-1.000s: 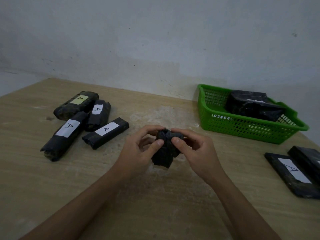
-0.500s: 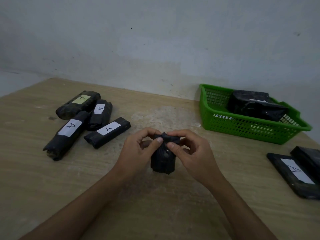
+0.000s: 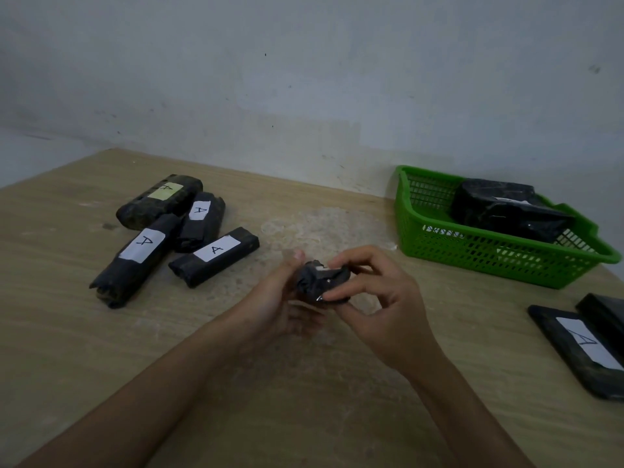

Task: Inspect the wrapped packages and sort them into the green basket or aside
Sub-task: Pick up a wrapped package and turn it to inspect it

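A small black wrapped package point(image 3: 315, 282) is held above the middle of the wooden table point(image 3: 67, 332), lying sideways with a bit of white showing on top. My left hand point(image 3: 277, 298) cups it from the left and below, thumb up. My right hand point(image 3: 374, 298) pinches its right end between thumb and fingers. The green basket point(image 3: 489, 255) stands at the right rear with a large black package point(image 3: 506, 211) inside. Several black packages with white "A" labels point(image 3: 169, 231) lie in a loose pile at the left.
Two flat black packages point(image 3: 587, 349) lie at the table's right edge, one with an "A" label. A pale wall runs close behind the table. Bare tabletop lies between the left pile and the basket and in front of my hands.
The package has been turned from upright to lying sideways between my hands. My left thumb has come off its top and my right hand now grips its right end.
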